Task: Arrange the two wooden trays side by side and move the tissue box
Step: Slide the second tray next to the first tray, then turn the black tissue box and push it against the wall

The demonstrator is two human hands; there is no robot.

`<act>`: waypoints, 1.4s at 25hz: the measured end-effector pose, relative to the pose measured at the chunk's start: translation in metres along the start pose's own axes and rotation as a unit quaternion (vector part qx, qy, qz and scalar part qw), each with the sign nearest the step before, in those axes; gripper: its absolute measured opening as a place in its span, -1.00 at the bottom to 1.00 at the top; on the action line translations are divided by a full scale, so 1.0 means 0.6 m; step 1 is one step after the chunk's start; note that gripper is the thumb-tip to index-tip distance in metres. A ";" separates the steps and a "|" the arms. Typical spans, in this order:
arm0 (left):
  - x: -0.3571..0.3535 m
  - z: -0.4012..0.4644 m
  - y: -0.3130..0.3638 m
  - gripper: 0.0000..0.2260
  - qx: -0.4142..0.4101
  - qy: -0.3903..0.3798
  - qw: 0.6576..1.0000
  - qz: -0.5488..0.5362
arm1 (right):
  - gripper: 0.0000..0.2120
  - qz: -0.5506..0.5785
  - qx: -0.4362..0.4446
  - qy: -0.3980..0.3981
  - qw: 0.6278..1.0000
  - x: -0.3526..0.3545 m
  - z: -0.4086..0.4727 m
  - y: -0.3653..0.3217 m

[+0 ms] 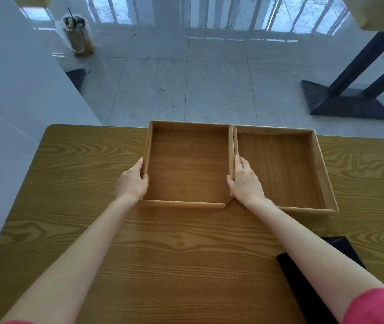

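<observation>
Two empty wooden trays lie side by side at the far edge of the table. My left hand [132, 183] grips the left wall of the left tray [187, 169], thumb over the rim. My right hand [244, 181] grips that tray's right wall, where it meets the right tray [280, 169]; the two walls touch along most of their length. The left tray's near right corner looks open, its front wall ending in a mitred cut. A black box-like object [303, 277], partly hidden under my right forearm, lies at the near right; I cannot tell if it is the tissue box.
The wood-grain table [163, 253] ends just behind the trays, with tiled floor beyond. A black table base [345, 101] stands on the floor at the right. A bag of rubbish [76, 33] sits far left by a white wall.
</observation>
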State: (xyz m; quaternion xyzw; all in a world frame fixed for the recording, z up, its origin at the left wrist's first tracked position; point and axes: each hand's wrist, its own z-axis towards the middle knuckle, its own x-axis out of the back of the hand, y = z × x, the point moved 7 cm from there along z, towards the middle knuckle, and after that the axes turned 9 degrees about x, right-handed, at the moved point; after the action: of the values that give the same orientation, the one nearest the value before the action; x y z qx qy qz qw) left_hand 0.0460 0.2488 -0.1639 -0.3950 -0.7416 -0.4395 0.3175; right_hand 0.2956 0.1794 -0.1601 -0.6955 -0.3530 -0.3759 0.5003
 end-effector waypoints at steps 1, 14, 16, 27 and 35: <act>0.000 -0.002 0.002 -0.52 -0.006 -0.009 1.000 0.014 | -0.40 -0.019 0.001 -0.013 1.000 -0.002 -0.001 0.000; 0.046 -0.157 0.080 -0.42 -0.147 0.023 0.953 0.263 | -0.36 -0.096 0.067 0.006 0.993 0.067 -0.117 -0.041; 0.051 -0.191 0.086 -0.42 -0.159 0.030 0.952 0.260 | -0.37 -0.099 0.072 0.016 0.992 0.081 -0.148 -0.039; -0.010 -0.372 0.130 -0.42 -0.238 0.010 0.941 0.239 | -0.38 -0.087 0.046 0.041 0.994 0.115 -0.316 0.037; -0.126 -0.470 0.191 -0.42 -0.288 -0.052 0.936 0.197 | -0.35 -0.054 -0.024 0.027 0.998 0.125 -0.407 0.167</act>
State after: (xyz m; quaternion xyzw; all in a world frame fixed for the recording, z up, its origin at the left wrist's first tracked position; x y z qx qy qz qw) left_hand 0.2165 0.0056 -0.0634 -0.6299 -0.5059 -0.5419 0.2316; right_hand 0.3759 -0.0720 -0.0847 -0.6763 -0.3675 -0.4297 0.4721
